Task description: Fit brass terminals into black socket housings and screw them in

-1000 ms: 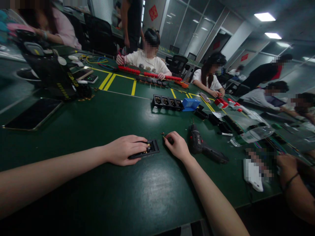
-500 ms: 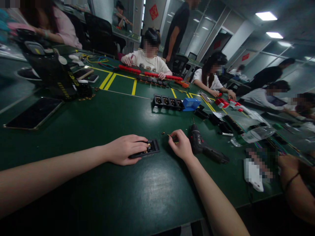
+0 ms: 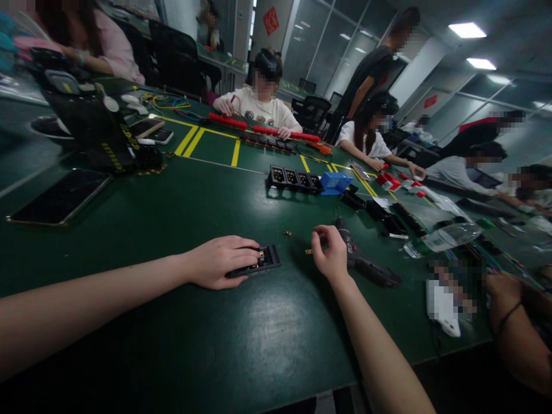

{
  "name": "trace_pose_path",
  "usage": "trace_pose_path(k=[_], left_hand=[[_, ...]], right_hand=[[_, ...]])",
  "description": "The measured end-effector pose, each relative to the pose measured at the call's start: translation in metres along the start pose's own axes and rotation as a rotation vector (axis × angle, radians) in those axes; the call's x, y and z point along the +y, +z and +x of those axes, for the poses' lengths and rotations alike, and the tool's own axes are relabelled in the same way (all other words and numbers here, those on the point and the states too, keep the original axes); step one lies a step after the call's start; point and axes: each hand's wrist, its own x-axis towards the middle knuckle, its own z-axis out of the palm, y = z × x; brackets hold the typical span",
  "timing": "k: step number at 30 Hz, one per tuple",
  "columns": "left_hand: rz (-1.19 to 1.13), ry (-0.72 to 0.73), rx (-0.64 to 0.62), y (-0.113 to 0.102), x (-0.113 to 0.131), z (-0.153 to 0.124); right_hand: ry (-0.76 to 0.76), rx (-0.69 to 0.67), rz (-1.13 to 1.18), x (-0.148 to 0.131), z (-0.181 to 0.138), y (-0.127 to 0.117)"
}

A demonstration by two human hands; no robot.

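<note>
My left hand (image 3: 222, 261) lies over a small black plastic case (image 3: 270, 259), gripping it with the fingers across the top and the thumb along the near side. Brass parts (image 3: 260, 256) show inside the case; the rest is under my fingers. My right hand (image 3: 331, 253) hovers to the right, its thumb and forefinger slightly apart with nothing visible between them. Left of that hand lies a flat brass strip (image 3: 308, 251). A few tiny brass pieces (image 3: 287, 233) rest on the table beyond. Directly beside my right hand is a cordless drill (image 3: 371, 267), partly hidden.
On the green table (image 3: 181, 345), a row of black boxes with brass parts (image 3: 295, 179) stands beside a blue bin (image 3: 336, 183). A phone (image 3: 60, 196) lies left, a plastic bottle (image 3: 444, 238) right. A co-worker's arm (image 3: 513, 310) rests at the right edge.
My right hand has moved right, away from the tiny brass pieces, and its fingertips have parted, leaving a brass piece beside another. The flat strip shows more fully. My left hand stays put.
</note>
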Motion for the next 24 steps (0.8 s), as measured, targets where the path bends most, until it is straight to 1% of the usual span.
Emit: trace_pose_path(k=[2, 6, 8, 10, 12, 15, 18, 21, 23, 24], left_hand=[[0.001, -0.002, -0.008, 0.000, 0.000, 0.000], [0.007, -0.001, -0.016, 0.001, 0.000, -0.001], [0.007, -0.006, -0.010, 0.001, 0.000, -0.002], [0.009, -0.008, -0.007, 0.001, 0.000, -0.002], [0.007, -0.003, -0.006, 0.001, 0.000, -0.002], [0.001, 0.005, 0.003, 0.001, 0.000, -0.001], [-0.003, -0.003, 0.004, 0.001, 0.000, 0.000], [0.003, -0.006, -0.010, 0.001, -0.001, -0.001], [0.005, -0.004, -0.016, 0.001, -0.001, -0.002], [0.005, -0.003, -0.017, 0.001, -0.001, -0.002]], right_hand=[[-0.013, -0.099, -0.015, -0.001, 0.001, 0.004], [-0.114, -0.295, -0.033, -0.003, 0.000, 0.017], [-0.148, -0.368, -0.018, -0.002, -0.001, 0.024], [-0.143, -0.414, 0.004, 0.000, -0.001, 0.029], [-0.117, -0.431, 0.014, 0.002, -0.002, 0.030], [-0.099, -0.421, 0.000, 0.004, -0.003, 0.028], [-0.103, -0.394, -0.103, 0.006, -0.002, 0.024], [-0.096, -0.409, -0.230, 0.008, -0.001, 0.020], [-0.100, -0.402, -0.233, 0.007, 0.000, 0.016], [-0.103, -0.372, -0.209, 0.006, 0.001, 0.014]])
